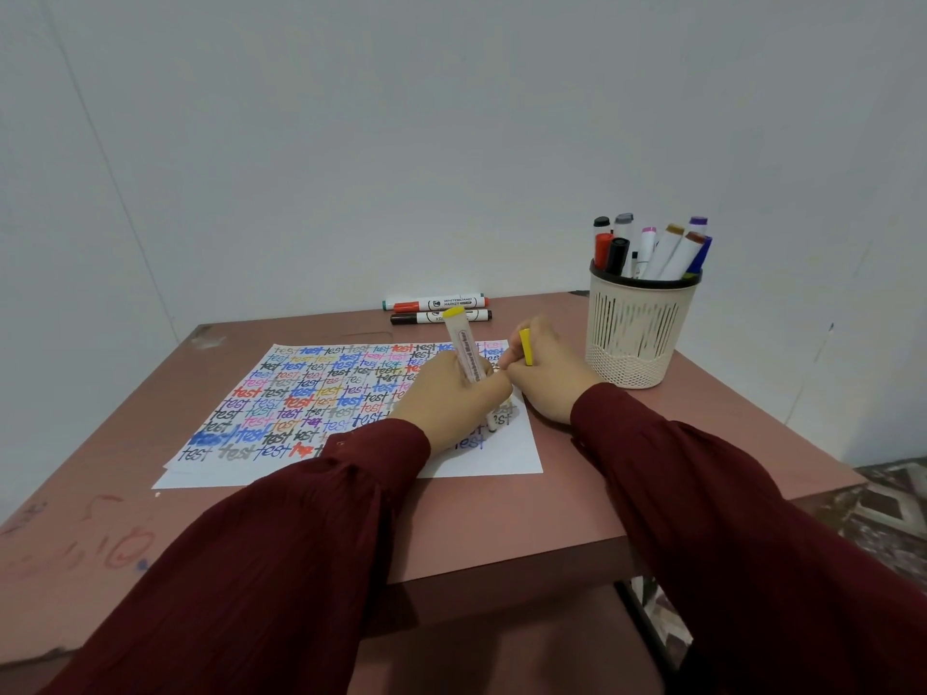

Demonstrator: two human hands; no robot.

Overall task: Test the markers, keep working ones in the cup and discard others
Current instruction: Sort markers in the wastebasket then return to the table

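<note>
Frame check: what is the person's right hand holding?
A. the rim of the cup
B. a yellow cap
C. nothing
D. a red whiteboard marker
B: the right hand grips a yellow cap, clear of the cup, while the left hand holds the yellow-ended marker down on the paper.

Table (110,418): we see a pinkish-brown top, scribbles lower left.
Paper (281,393): centre, sheets stacked.
Cup (637,333): right of centre.
Loose markers (436,309): far edge, centre.
</note>
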